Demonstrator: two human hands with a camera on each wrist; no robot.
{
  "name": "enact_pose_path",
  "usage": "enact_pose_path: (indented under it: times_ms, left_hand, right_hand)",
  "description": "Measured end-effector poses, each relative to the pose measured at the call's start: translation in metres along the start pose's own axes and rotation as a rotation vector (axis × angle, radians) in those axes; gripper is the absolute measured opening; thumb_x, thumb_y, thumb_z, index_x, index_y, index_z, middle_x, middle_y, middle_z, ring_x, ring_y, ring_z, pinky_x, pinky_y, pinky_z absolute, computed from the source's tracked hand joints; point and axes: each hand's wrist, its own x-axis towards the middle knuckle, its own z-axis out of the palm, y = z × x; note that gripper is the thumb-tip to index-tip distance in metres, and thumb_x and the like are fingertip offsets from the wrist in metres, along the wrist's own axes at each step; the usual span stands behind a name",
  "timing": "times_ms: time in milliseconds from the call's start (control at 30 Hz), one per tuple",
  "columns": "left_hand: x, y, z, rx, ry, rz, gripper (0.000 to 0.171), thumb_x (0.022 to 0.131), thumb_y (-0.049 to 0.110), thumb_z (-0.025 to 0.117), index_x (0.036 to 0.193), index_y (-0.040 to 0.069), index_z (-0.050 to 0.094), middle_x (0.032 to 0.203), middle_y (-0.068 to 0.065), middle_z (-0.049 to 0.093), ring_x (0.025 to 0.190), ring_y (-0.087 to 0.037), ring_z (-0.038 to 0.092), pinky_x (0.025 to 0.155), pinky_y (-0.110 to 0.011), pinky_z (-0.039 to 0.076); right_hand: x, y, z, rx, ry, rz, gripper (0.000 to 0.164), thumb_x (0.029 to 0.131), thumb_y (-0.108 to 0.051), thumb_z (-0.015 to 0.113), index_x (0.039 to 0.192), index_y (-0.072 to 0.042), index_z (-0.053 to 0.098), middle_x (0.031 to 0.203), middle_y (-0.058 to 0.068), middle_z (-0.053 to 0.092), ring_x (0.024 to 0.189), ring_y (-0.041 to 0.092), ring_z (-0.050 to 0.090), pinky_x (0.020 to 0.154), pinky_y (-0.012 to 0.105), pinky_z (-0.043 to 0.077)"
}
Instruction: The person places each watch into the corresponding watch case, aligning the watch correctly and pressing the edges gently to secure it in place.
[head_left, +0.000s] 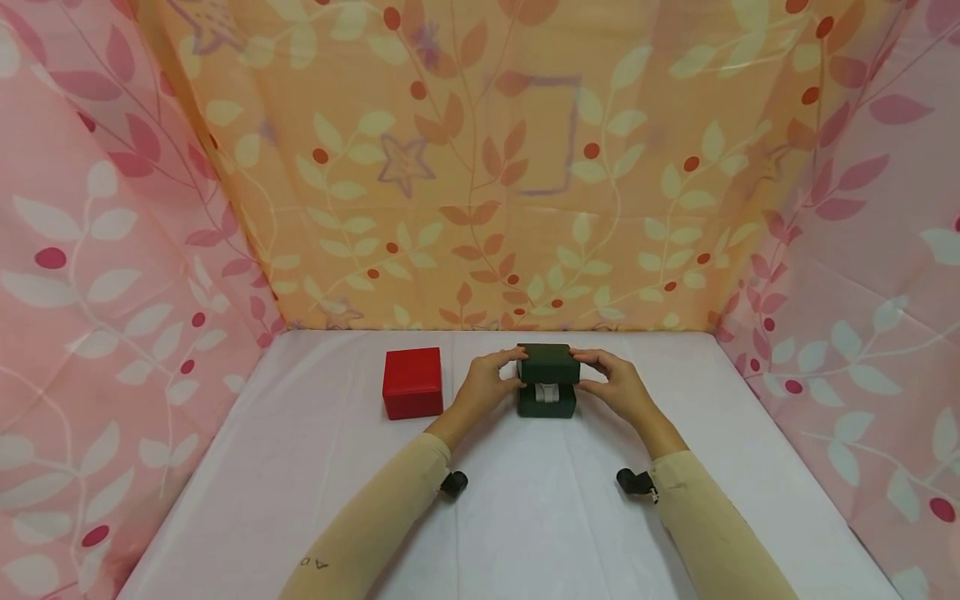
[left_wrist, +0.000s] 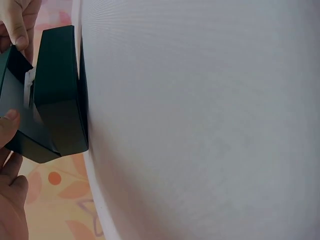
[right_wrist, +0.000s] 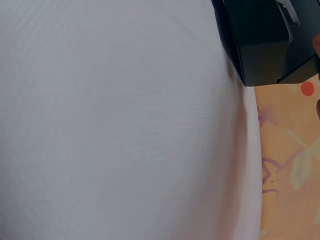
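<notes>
A dark green box stands on the white table in the head view, its lid (head_left: 549,363) raised above the base (head_left: 546,408). Between lid and base shows a small whitish thing (head_left: 547,392), too small to make out. My left hand (head_left: 486,382) pinches the lid's left side, thumb below and fingers on top. On the other side, my right hand (head_left: 617,385) pinches the lid the same way. The left wrist view shows the box base (left_wrist: 60,65) resting on the table and the tilted lid (left_wrist: 35,148) between both hands. Only fingertips (right_wrist: 317,45) appear in the right wrist view.
A closed red box (head_left: 412,383) sits on the white tablecloth (head_left: 525,517), left of my left hand. Behind the table hangs an orange patterned curtain (head_left: 450,183), with pink patterned curtains at both sides. Small black devices (head_left: 636,482) are fixed at both wrists.
</notes>
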Motion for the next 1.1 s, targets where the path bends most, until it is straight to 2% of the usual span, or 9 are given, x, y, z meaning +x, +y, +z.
enact_pose_path:
  times_ms: [200,300,400,533,667,767,933,1100]
  left_hand:
    - [0.000,0.000,0.000,-0.010,-0.013,-0.042,0.049,0.086,0.005,0.082,0.130,0.022,0.070,0.142,0.002,0.064,0.136,-0.017,0.056,0.112,-0.036,0.046]
    - [-0.001,0.000,0.000,-0.028,-0.020,-0.061,0.048,0.086,0.006,0.082,0.129,0.023,0.069,0.144,0.001,0.062,0.137,-0.018,0.055,0.111,-0.038,0.047]
    - [-0.002,-0.001,0.001,-0.047,-0.024,-0.076,0.047,0.086,0.006,0.082,0.128,0.023,0.069,0.145,-0.001,0.061,0.137,-0.021,0.056,0.110,-0.040,0.048]
    - [-0.003,-0.002,0.003,-0.059,-0.018,-0.073,0.048,0.085,0.005,0.083,0.128,0.021,0.069,0.144,-0.003,0.062,0.136,-0.020,0.057,0.110,-0.040,0.048]
    - [-0.004,-0.001,0.003,-0.077,-0.009,-0.074,0.048,0.085,0.003,0.083,0.127,0.021,0.069,0.141,-0.003,0.064,0.134,-0.018,0.058,0.110,-0.038,0.048]
    - [-0.004,0.002,0.003,-0.087,-0.012,-0.087,0.050,0.085,0.002,0.082,0.129,0.020,0.069,0.140,-0.003,0.065,0.134,-0.017,0.058,0.110,-0.038,0.048]
    - [-0.005,0.003,0.003,-0.087,-0.023,-0.109,0.057,0.085,0.002,0.082,0.138,0.012,0.064,0.140,-0.006,0.065,0.133,-0.018,0.059,0.110,-0.037,0.048]
    - [-0.006,0.004,0.004,-0.102,-0.020,-0.141,0.060,0.085,0.002,0.081,0.141,0.007,0.061,0.139,-0.009,0.065,0.133,-0.020,0.059,0.109,-0.038,0.049]
  right_hand:
    - [-0.001,-0.002,0.001,-0.018,0.004,0.007,0.045,0.083,0.014,0.076,0.126,0.009,0.063,0.139,0.027,0.060,0.133,0.042,0.054,0.108,0.016,0.043]
    - [-0.001,-0.005,0.001,-0.026,-0.002,0.019,0.047,0.083,0.014,0.076,0.127,0.010,0.062,0.140,0.028,0.058,0.133,0.044,0.053,0.110,0.025,0.044]
    - [-0.002,-0.006,0.002,-0.039,-0.004,0.044,0.047,0.083,0.015,0.075,0.128,0.011,0.061,0.142,0.029,0.057,0.133,0.045,0.053,0.109,0.038,0.045]
    - [-0.003,0.009,0.004,-0.058,0.005,0.099,0.049,0.085,0.013,0.075,0.131,0.008,0.060,0.145,0.025,0.056,0.132,0.043,0.055,0.106,0.047,0.044]
    - [-0.005,0.024,0.005,-0.072,0.017,0.160,0.056,0.087,0.006,0.076,0.140,0.001,0.059,0.144,0.020,0.059,0.130,0.039,0.059,0.103,0.042,0.050]
    - [-0.005,0.026,0.006,-0.067,0.019,0.202,0.059,0.088,0.000,0.078,0.144,-0.002,0.057,0.140,0.020,0.062,0.127,0.037,0.062,0.097,0.033,0.055]
    - [-0.008,0.022,0.009,-0.039,0.030,0.250,0.057,0.088,-0.004,0.079,0.141,0.002,0.058,0.134,0.024,0.065,0.124,0.039,0.064,0.090,0.022,0.056]
    - [-0.008,0.023,0.010,-0.025,0.025,0.273,0.057,0.088,-0.004,0.079,0.141,0.002,0.059,0.134,0.024,0.065,0.125,0.038,0.063,0.090,0.021,0.056]
